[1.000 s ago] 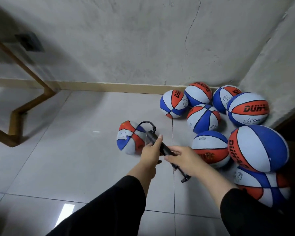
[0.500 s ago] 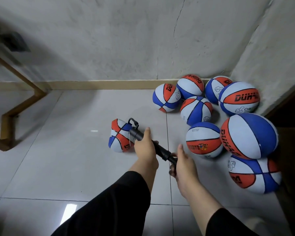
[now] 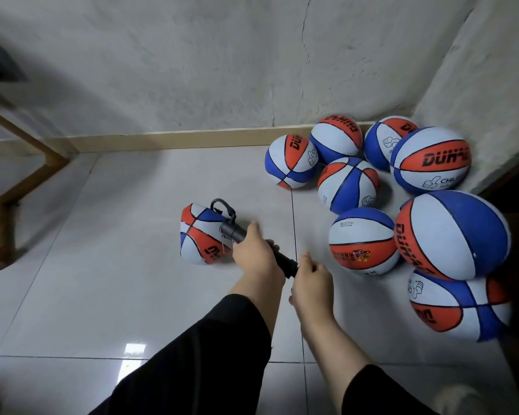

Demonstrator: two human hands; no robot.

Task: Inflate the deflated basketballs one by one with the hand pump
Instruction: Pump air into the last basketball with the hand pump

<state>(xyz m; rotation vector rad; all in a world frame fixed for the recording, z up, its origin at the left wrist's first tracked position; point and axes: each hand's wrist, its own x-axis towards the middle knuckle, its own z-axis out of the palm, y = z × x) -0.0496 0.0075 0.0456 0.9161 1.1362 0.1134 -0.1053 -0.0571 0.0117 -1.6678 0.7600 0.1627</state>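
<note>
A deflated red, white and blue basketball (image 3: 201, 235) lies crumpled on the tiled floor. A black hand pump (image 3: 233, 232) points at it, and a short looped hose (image 3: 222, 206) runs from the pump's tip to the ball. My left hand (image 3: 256, 253) grips the pump's barrel. My right hand (image 3: 310, 278) holds the handle end just behind it, the handle itself hidden under my fingers.
Several inflated basketballs (image 3: 453, 235) of the same colours are heaped in the corner at the right, against the grey wall (image 3: 252, 70). A wooden skirting board (image 3: 168, 142) runs along the wall's foot. A wooden frame (image 3: 9, 190) stands at the left.
My right hand has pushed the handle in towards the barrel, closing the gap to my left hand. The view has shifted slightly.
</note>
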